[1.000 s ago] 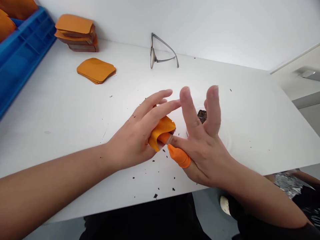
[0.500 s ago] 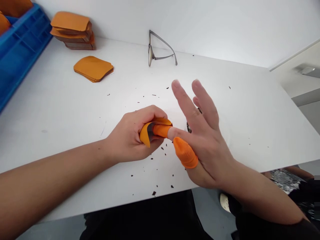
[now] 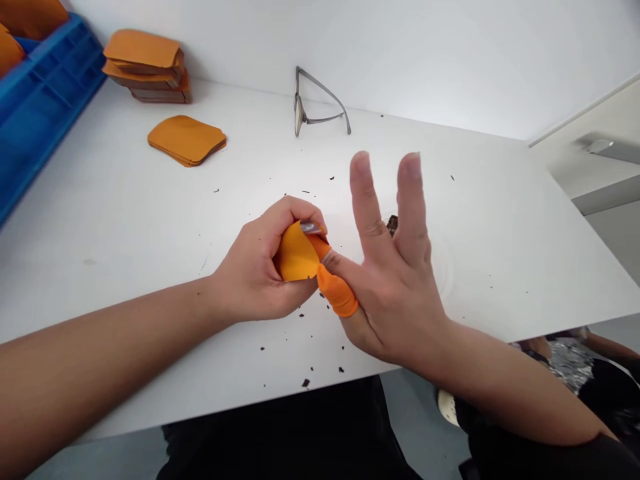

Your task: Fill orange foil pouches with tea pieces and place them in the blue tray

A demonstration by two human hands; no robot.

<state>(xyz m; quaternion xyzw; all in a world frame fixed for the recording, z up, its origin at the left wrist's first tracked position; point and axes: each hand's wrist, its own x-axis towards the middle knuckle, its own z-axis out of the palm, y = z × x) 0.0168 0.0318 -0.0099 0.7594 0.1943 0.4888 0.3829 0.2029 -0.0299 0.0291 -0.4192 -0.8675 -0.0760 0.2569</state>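
My left hand (image 3: 267,263) is wrapped round a curled yellow-orange leather piece (image 3: 297,257), which bulges open like a small pouch. A shiny grey strip (image 3: 311,228) shows at its upper edge. On the thumb and index finger of my right hand (image 3: 400,293) are orange knitted finger covers (image 3: 339,293). The covered index finger reaches inside the curled piece and the thumb presses its outer edge, so the two pinch it. The other visible fingers of that hand stand up and apart. The index fingertip is hidden inside the leather.
A thin stack of orange leather pieces (image 3: 187,140) lies at the back left, with taller stacks (image 3: 145,63) behind. A blue crate (image 3: 47,100) stands far left. Glasses (image 3: 320,107) rest near the wall. Dark scraps (image 3: 393,223) sit behind my right hand; crumbs dot the white table (image 3: 125,320).
My right thumb has moved left onto the leather's edge, from standing apart. The curled piece has turned and shows more of its yellow face. My upright fingers have straightened.
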